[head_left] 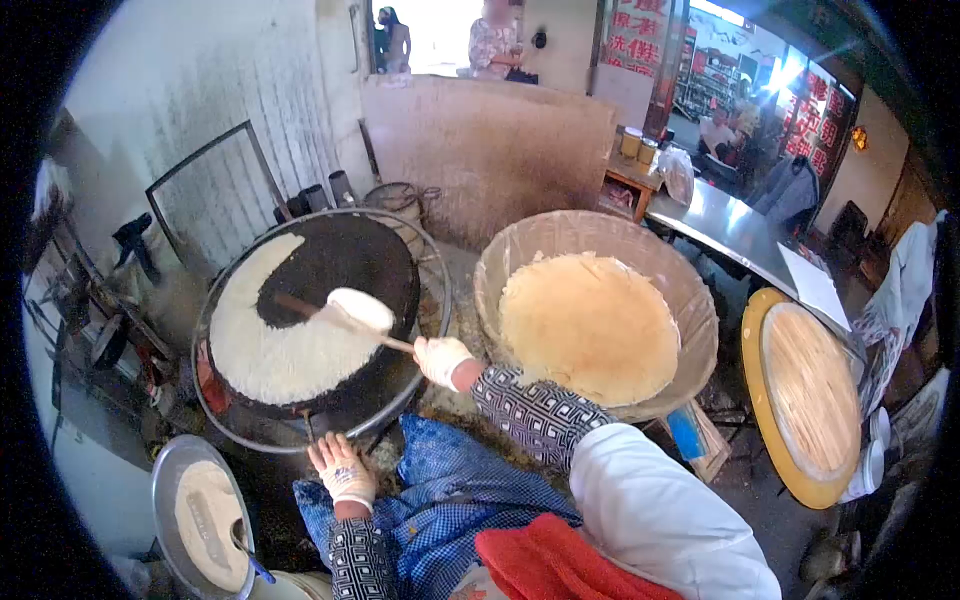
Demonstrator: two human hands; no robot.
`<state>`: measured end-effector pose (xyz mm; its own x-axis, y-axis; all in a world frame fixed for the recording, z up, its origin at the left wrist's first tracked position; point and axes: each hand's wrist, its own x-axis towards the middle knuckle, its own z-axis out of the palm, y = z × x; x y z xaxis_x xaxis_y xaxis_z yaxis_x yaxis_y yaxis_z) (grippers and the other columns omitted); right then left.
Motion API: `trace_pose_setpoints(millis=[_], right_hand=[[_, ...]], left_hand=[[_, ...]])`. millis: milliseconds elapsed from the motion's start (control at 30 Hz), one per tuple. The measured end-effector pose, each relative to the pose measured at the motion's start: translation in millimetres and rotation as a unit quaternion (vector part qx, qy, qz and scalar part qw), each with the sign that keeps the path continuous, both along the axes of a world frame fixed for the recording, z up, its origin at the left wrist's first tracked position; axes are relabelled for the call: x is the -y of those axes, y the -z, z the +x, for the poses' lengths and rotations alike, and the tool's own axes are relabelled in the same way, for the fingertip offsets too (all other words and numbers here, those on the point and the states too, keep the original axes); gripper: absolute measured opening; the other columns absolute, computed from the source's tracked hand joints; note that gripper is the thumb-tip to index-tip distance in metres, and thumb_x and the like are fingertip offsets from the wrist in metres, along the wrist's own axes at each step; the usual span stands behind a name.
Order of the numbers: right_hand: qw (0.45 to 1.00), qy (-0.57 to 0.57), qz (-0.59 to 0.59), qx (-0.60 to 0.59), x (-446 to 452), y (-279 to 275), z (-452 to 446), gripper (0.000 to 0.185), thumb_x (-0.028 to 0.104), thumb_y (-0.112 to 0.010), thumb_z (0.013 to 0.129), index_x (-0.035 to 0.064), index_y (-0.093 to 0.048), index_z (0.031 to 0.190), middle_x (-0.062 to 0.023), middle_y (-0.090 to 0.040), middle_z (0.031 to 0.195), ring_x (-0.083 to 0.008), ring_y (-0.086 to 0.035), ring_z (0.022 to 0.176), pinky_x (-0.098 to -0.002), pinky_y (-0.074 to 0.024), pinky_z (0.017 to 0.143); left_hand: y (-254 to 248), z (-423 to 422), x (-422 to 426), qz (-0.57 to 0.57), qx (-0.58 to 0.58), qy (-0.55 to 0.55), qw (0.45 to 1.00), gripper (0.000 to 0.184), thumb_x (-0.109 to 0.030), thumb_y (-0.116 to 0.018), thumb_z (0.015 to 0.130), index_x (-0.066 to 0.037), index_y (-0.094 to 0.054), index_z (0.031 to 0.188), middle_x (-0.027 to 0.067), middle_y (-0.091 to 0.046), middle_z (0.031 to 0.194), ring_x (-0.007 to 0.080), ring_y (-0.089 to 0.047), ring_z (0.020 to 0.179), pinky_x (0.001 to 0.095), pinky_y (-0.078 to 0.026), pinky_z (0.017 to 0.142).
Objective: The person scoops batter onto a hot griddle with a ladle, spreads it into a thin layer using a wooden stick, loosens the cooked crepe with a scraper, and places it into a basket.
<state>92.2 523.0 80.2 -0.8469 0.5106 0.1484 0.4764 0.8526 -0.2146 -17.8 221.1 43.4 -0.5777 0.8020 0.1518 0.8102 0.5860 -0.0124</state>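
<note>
My right hand, in a pale glove, is closed around the wooden handle of a batter spreader. The spreader reaches over a round black griddle, and a thick white lump of batter sits against it. A pale layer of batter curves around the griddle's left and front, leaving dark surface at the back and right. My left hand, also gloved, is at the griddle's front rim, fingers stretched out beside a short rod. Whether they touch the rod I cannot tell.
A large lined basket to the right holds a stack of round flatbreads. At lower left stands a metal basin with batter and a blue-handled ladle. A yellow-rimmed round board and a metal table are farther right.
</note>
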Motion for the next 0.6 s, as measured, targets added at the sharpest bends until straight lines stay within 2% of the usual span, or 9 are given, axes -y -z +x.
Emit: trace_pose_setpoints(millis=[33,100,267,300,333,433,500,567,600], right_hand=[[1.0,-0.03,-0.001,0.008,-8,13,1,0.027,0.022,-0.043,0.093,-0.0004,-0.058,0.099,-0.0204,-0.069,0.083,-0.036,-0.068,0.078,-0.0467,-0.0539,0.068],[0.997,0.067,-0.031,0.017,-10,-8,12,0.028,0.022,-0.044,0.093,-0.0011,-0.057,0.1,-0.022,-0.069,0.087,-0.0373,-0.068,0.083,-0.0483,-0.0532,0.073],[0.998,0.004,-0.024,0.05,20,-44,12,0.028,0.019,-0.043,0.093,-0.0035,-0.059,0.099,-0.0209,-0.069,0.088,-0.0335,-0.069,0.081,-0.0441,-0.0554,0.071],[0.998,-0.026,0.007,0.05,1,-14,9,0.029,0.018,-0.041,0.093,-0.0035,-0.057,0.103,-0.0211,-0.069,0.088,-0.034,-0.069,0.08,-0.0451,-0.0553,0.071],[0.998,0.013,0.019,0.05,-10,-7,10,0.029,0.018,-0.04,0.093,-0.0033,-0.057,0.103,-0.0213,-0.069,0.087,-0.0348,-0.069,0.08,-0.0457,-0.0551,0.07],[0.997,0.038,0.054,0.029,-9,-13,10,0.029,0.018,-0.039,0.094,-0.0027,-0.057,0.1,-0.0219,-0.069,0.083,-0.0349,-0.069,0.079,-0.0466,-0.0551,0.066],[1.0,0.003,0.011,0.003,1,-20,8,0.026,0.016,-0.041,0.092,-0.002,-0.059,0.097,-0.0195,-0.069,0.079,-0.0312,-0.069,0.074,-0.0458,-0.055,0.061],[0.994,-0.035,-0.099,0.034,3,-24,14,0.023,0.016,-0.044,0.092,0.0008,-0.06,0.087,-0.0162,-0.067,0.073,-0.0279,-0.068,0.068,-0.0437,-0.0547,0.059],[0.996,-0.034,-0.073,0.027,-4,-17,14,0.023,0.018,-0.045,0.092,0.001,-0.06,0.091,-0.0173,-0.066,0.075,-0.0304,-0.067,0.071,-0.0452,-0.0539,0.061]], left_hand=[[-9,4,1,-0.015,-0.009,-0.013,1.0,0.067,-0.032,-0.055,0.084,0.009,-0.041,0.135,0.026,-0.04,0.143,0.0412,-0.031,0.137,0.0575,-0.005,0.116],[-11,2,5,-0.025,-0.012,-0.021,0.999,0.067,-0.034,-0.056,0.084,0.008,-0.043,0.134,0.0249,-0.042,0.142,0.0405,-0.032,0.137,0.0576,-0.005,0.116],[-12,-8,12,-0.042,-0.011,-0.058,0.997,0.066,-0.035,-0.055,0.085,0.004,-0.043,0.136,0.021,-0.041,0.145,0.0371,-0.031,0.138,0.0567,-0.004,0.116],[-9,-9,12,-0.046,-0.019,-0.065,0.997,0.065,-0.035,-0.055,0.085,0.003,-0.043,0.137,0.0203,-0.041,0.145,0.0363,-0.031,0.138,0.0566,-0.003,0.116],[-12,-8,12,-0.059,-0.024,-0.077,0.995,0.063,-0.035,-0.054,0.086,0.002,-0.044,0.137,0.0188,-0.041,0.145,0.0348,-0.032,0.138,0.0565,-0.003,0.116],[-15,-15,18,0.001,-0.032,-0.069,0.997,0.065,-0.037,-0.062,0.082,0.002,-0.047,0.132,0.0197,-0.046,0.138,0.035,-0.038,0.133,0.0558,-0.011,0.115],[-9,-18,20,0.05,-0.104,-0.06,0.991,0.055,-0.032,-0.064,0.078,0.0,-0.054,0.122,0.0184,-0.054,0.126,0.0342,-0.046,0.124,0.0545,-0.018,0.112],[-40,-13,20,0.053,0.011,-0.073,0.996,0.046,-0.028,-0.066,0.079,-0.001,-0.059,0.115,0.0147,-0.056,0.122,0.0319,-0.048,0.118,0.053,-0.024,0.108],[-70,-7,20,0.04,0.048,-0.081,0.995,0.034,-0.018,-0.067,0.069,-0.005,-0.061,0.099,0.0149,-0.06,0.103,0.0326,-0.055,0.102,0.0475,-0.037,0.096]])
